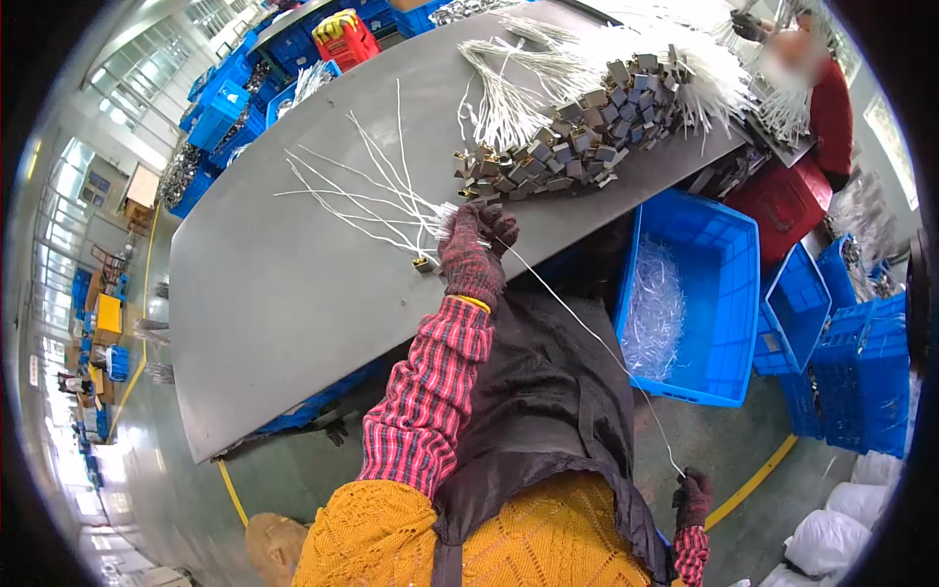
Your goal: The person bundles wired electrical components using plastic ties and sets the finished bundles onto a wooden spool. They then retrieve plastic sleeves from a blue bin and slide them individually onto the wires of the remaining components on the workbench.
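Partly hidden, white wires sit pinched in the left hand; the right hand (its sleeve cut off below) pinches one long strand.

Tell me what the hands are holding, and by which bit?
Left hand: white wires, by their gathered part. Right hand: one long wire, seemingly by its lower end.

Behind the right hand, a yellow line crosses the floor; to that hand's right lie white bags. Far ahead and left of the left hand sits a red container; far ahead-right, a person in red.
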Available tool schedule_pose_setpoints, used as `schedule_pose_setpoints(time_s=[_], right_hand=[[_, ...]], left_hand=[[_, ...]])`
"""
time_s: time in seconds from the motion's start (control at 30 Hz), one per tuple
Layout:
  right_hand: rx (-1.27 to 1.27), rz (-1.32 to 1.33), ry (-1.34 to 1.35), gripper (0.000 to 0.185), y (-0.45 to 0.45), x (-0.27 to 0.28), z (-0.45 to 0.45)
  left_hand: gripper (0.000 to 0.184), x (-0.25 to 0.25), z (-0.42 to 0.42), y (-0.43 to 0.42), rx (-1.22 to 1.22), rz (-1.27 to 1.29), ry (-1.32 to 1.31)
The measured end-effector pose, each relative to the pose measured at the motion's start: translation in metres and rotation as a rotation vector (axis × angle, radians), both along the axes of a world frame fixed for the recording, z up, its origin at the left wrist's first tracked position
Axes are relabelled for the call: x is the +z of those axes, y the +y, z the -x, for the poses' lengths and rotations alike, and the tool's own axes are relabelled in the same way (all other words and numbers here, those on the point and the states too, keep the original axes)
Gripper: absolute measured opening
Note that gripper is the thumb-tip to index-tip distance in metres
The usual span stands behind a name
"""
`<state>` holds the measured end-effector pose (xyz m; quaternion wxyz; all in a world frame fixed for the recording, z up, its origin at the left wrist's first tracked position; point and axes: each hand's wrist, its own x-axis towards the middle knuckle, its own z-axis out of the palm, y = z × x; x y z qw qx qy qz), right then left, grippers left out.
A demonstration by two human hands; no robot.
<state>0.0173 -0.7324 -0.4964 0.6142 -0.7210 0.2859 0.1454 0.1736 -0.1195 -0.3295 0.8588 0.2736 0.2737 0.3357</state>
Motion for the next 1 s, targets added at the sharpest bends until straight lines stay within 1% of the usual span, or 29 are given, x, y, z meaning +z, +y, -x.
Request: schedule_pose_setpoints(time_s=[0.07, 0.13, 0.2, 0.23, 0.3, 0.33, 0.37, 0.4, 0.43, 0.47, 0.5, 0.53, 0.57, 0.6, 0.63, 0.67, 0.7, 0.8, 0.83, 0.87, 0.93, 1.0], right_hand=[[0.024, 0.023, -0.001, 0.025, 0.008, 0.003, -0.002], [0.061, 0.071, -0.003, 0.024, 0.02, 0.014, 0.004], [0.102, 0.049, 0.069, 0.022, 0.039, 0.016, -0.004], [0.122, 0.037, 0.105, 0.021, 0.054, 0.02, -0.013], [0.241, 0.04, -0.004, 0.024, 0.116, 0.053, -0.044], [0.326, -0.114, -0.039, 0.027, 0.144, 0.057, -0.066], [0.441, -0.122, -0.08, 0.029, 0.179, 0.062, -0.088], [0.532, -0.109, -0.258, 0.029, 0.222, 0.068, -0.106], [0.601, -0.116, -0.302, 0.031, 0.256, 0.064, -0.124], [0.674, -0.137, -0.374, 0.033, 0.306, 0.108, -0.137], [0.743, -0.246, -0.586, 0.037, 0.347, 0.122, -0.152], [0.715, -0.252, -0.662, 0.04, 0.378, 0.122, -0.163], [0.686, -0.257, -0.737, 0.043, 0.401, 0.12, -0.167], [0.708, -0.317, -0.618, 0.045, 0.412, 0.124, -0.163], [0.727, -0.374, -0.498, 0.047, 0.422, 0.131, -0.159], [0.744, -0.43, -0.377, 0.049, 0.432, 0.138, -0.155], [0.76, -0.406, -0.4, 0.052, 0.44, 0.146, -0.152], [0.796, -0.349, -0.508, 0.053, 0.47, 0.129, -0.149], [0.815, -0.352, -0.584, 0.053, 0.483, 0.122, -0.149], [0.833, -0.356, -0.661, 0.053, 0.5, 0.116, -0.15], [0.897, -0.296, -0.741, 0.052, 0.53, 0.125, -0.157], [1.003, -0.181, -0.71, 0.052, 0.551, 0.14, -0.165]], left_hand=[[0.018, 0.0, 0.0, 0.003, 0.031, 0.026, -0.002], [0.019, -0.007, 0.002, -0.002, -0.024, -0.028, -0.038], [0.022, -0.013, 0.004, -0.011, -0.1, -0.078, -0.051], [0.024, -0.013, 0.006, -0.017, -0.148, -0.101, -0.046], [0.028, -0.008, 0.015, -0.034, -0.249, -0.101, -0.043], [0.028, -0.011, 0.021, -0.042, -0.324, -0.227, -0.052], [0.029, -0.015, 0.026, -0.05, -0.399, -0.352, -0.062], [0.03, -0.019, 0.031, -0.062, -0.48, -0.475, -0.077], [0.031, -0.041, 0.033, -0.075, -0.459, -0.532, -0.028], [0.032, -0.077, 0.034, -0.087, -0.439, -0.588, 0.02], [0.034, -0.097, 0.036, -0.092, -0.401, -0.649, 0.076], [0.033, -0.084, 0.037, -0.085, -0.378, -0.573, 0.02], [0.033, -0.058, 0.038, -0.068, -0.353, -0.496, -0.035], [0.032, -0.041, 0.041, -0.048, -0.328, -0.42, -0.09], [0.03, -0.038, 0.044, -0.029, -0.324, -0.357, -0.116], [0.029, -0.024, 0.045, -0.012, -0.258, -0.319, -0.129], [0.029, -0.025, 0.046, -0.005, -0.225, -0.304, -0.097], [0.028, -0.04, 0.055, 0.001, -0.173, -0.258, -0.028], [0.028, -0.043, 0.056, 0.0, -0.175, -0.243, -0.015], [0.027, -0.045, 0.06, 0.002, -0.143, -0.226, 0.063], [0.025, -0.036, 0.053, 0.01, -0.101, -0.198, 0.185], [0.019, -0.056, 0.057, 0.053, -0.161, -0.471, 0.356]])
